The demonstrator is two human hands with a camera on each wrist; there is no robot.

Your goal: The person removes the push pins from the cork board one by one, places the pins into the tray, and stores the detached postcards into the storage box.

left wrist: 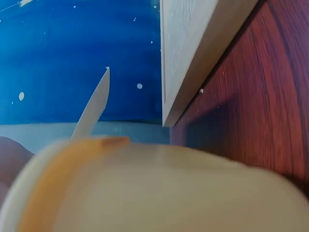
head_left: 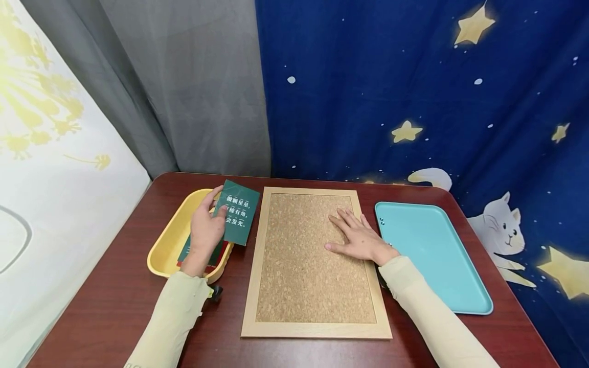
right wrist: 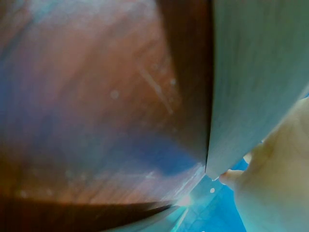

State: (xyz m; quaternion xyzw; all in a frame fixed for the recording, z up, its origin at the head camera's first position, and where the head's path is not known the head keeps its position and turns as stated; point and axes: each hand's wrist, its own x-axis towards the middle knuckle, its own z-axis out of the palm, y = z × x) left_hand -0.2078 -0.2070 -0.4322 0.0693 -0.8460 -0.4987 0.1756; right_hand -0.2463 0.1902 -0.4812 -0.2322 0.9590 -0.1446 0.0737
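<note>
Between thumb and fingers, my left hand pinches a dark green card printed with white Chinese characters. It holds the card tilted over the right side of a yellow basket. More green and red cards lie inside the basket, partly hidden by the hand and wrist. The left wrist view shows the card's edge beyond the sleeve. My right hand rests on the upper right of a wood-framed cork board, palm down with fingers spread. In the right wrist view the right hand appears beside the board's frame.
A light blue tray lies right of the board, with a few small items at its left edge. Everything stands on a dark red-brown wooden table. Grey and blue star-patterned curtains hang behind it.
</note>
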